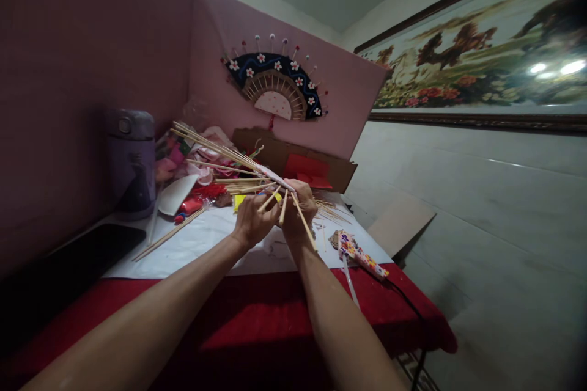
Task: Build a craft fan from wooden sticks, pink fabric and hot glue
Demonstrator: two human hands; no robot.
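Observation:
Both hands are raised over the white sheet on the table, around a fan-shaped frame of bamboo sticks (215, 148) with a pale pinkish-white strip (274, 176) across them. Its sticks spread out to the left and toward me. My left hand (257, 220) is closed at the near stick ends, its fingertips partly hidden. Wrapped round the frame's right side is my right hand (300, 198), with sticks crossing in front of it. A bit of yellow (238, 203) shows behind my left hand. To the right lies a flower-patterned glue gun (362, 255) with a clear glue stick (351, 284).
Loose sticks (334, 212) lie behind my right hand, and more sticks (169, 235) at left. A purple tumbler (132, 165), a white scoop-like piece (178, 194) and bagged craft materials stand left. A decorated dark fan (277, 82) hangs on the pink panel. Red cloth (257, 317) covers the front edge.

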